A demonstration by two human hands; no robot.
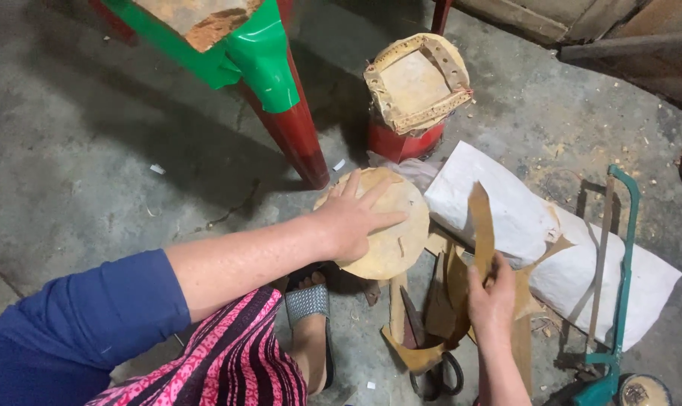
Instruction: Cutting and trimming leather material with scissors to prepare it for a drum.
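My left hand [356,218] lies flat, fingers spread, on a round tan leather-like disc [390,248] that rests on a low stand above the concrete floor. My right hand [491,297] grips a long tan strip [481,225] that stands upright from a loose heap of similar offcuts [423,353]. Black-handled scissors [438,376] lie among the offcuts just left of my right wrist. A dark pointed blade [414,319] lies between the strips.
A white stone-like slab [551,248] lies to the right, with a green-framed hacksaw [619,286] on its far side. A red tin topped with a worn square pad [416,83] stands behind. A red and green stool leg [288,113] rises at left. My sandalled foot [311,331] is below the disc.
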